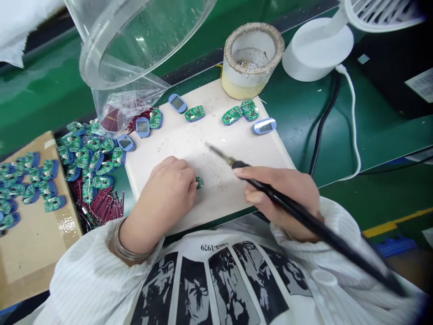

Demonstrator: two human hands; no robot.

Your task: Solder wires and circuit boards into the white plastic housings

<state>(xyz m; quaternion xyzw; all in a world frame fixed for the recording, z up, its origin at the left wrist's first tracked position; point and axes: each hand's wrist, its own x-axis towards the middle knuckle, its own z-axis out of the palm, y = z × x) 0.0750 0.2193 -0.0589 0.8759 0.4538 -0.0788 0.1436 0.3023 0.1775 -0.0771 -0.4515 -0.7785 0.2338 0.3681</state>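
My right hand (282, 194) grips a soldering iron (270, 189) by its black handle. The iron's metal tip points up and left over the white board (223, 149), apart from any part. My left hand (171, 189) rests on the board with its fingers curled down over a small green circuit board (199, 182). Only one end of that circuit board shows past the fingers; the rest is hidden. Beyond the hands lie several loose modules, among them a green circuit board (195, 113), another circuit board (232, 116) and a blue-cased display (264, 126).
A pile of circuit boards (89, 151) and dark red wires (104, 205) lies left of the white board. Further left, a cardboard box (37, 239) bears more modules. A tape-roll core (250, 58) with solder scraps, a clear plastic cylinder (91, 67) and a white fan (318, 49) stand behind.
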